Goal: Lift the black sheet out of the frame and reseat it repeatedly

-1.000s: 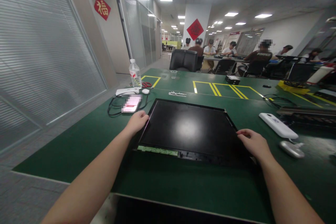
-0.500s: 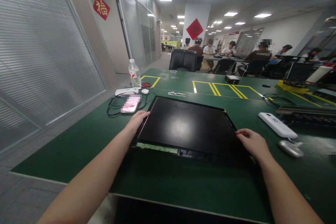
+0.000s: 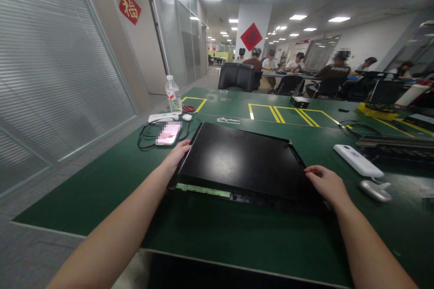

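Fingers point(image 3: 185, 143) of the left hand point(image 3: 176, 154) touch the left edge of a black screen point(image 3: 244, 158), their grip too hidden to tell; the right hand point(image 3: 327, 185) pinches its right edge between thumb and fingers. The screen is over the green worktop point(image 3: 244, 239), between both hands, a green strip point(image 3: 203, 191) along its near side. Left of it lies a phone point(image 3: 172, 134), near a bottle point(image 3: 173, 95).

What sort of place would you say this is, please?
Probably an open-plan office used as a workshop: there is a large green worktable marked with yellow lines, several people sit at tables behind it, and tall blinds line the wall at left.
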